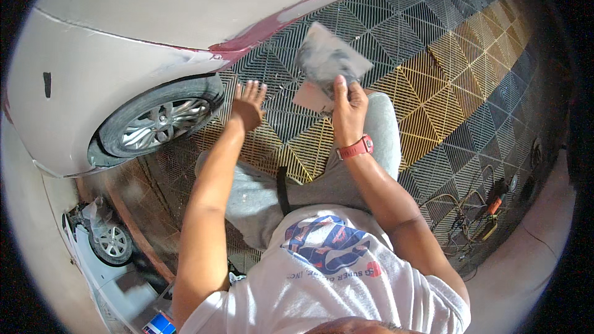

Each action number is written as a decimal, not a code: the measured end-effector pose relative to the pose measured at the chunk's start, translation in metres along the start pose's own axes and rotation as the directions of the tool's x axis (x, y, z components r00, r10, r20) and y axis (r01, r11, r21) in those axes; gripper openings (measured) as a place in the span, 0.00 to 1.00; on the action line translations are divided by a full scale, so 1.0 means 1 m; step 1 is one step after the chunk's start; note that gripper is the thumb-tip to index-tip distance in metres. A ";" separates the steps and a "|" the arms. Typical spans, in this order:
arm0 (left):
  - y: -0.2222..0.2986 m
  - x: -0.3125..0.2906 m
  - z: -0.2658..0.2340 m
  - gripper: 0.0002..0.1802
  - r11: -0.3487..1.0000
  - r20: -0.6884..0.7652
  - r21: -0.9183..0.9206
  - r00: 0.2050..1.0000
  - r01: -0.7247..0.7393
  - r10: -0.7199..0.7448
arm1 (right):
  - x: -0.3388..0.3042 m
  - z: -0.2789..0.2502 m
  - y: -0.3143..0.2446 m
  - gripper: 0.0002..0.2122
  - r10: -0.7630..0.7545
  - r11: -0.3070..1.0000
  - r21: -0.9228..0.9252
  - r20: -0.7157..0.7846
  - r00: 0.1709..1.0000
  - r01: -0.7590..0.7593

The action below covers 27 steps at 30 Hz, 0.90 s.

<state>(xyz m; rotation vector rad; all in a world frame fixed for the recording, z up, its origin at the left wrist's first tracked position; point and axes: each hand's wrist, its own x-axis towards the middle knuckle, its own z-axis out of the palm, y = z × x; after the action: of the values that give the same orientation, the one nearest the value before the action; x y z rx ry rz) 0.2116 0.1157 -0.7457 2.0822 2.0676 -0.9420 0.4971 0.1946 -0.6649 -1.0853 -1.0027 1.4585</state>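
Note:
My right hand (350,106) is closed, thumb on top, on a thin flat sheet (331,55). The sheet is pale grey with darker smears and looks blurred, so its material is hard to tell. A pinkish flat piece (313,97) shows just below it; I cannot tell whether the two are joined. A red watch is on my right wrist. My left hand (249,108) is held out with its fingers stretched and nothing in them, to the right of the car's front wheel (164,117). Above both hands is the pale car body (142,6), with dark red paint along its lower edge.
Grey and yellow slatted tiles (433,74) cover the floor. My bent legs (377,130) are below my hands. Tangled cables and an orange-handled tool (495,205) lie at the right. Another white vehicle (102,281) stands at the lower left, near a blue box (159,324).

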 end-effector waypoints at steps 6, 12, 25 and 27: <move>0.042 0.108 -0.092 0.41 -0.888 0.220 -0.451 0.953 -0.089 -0.207 | -0.007 -0.024 -0.008 0.11 -0.097 0.980 0.143 -0.265 0.959 0.139; 0.122 0.197 -0.206 0.03 -0.197 -0.441 -0.863 0.883 -0.466 -0.159 | -0.003 -0.041 -0.045 0.14 -0.136 0.941 0.184 -0.560 0.817 0.283; 0.108 0.204 -0.201 0.27 -0.846 -0.168 -0.477 0.970 -0.238 -0.178 | 0.048 -0.089 -0.040 0.14 -0.215 0.938 0.093 -0.602 0.769 0.335; 0.141 0.161 -0.239 0.47 -0.671 -0.235 -0.741 0.949 -0.035 0.209 | 0.054 -0.093 -0.037 0.12 -0.176 0.950 0.106 -0.596 0.784 0.293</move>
<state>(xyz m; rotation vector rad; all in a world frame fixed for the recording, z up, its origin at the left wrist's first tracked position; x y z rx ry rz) 0.4173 0.3518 -0.6770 0.7400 0.9840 1.0101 0.5920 0.2575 -0.6594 -1.1177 -0.5168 0.9019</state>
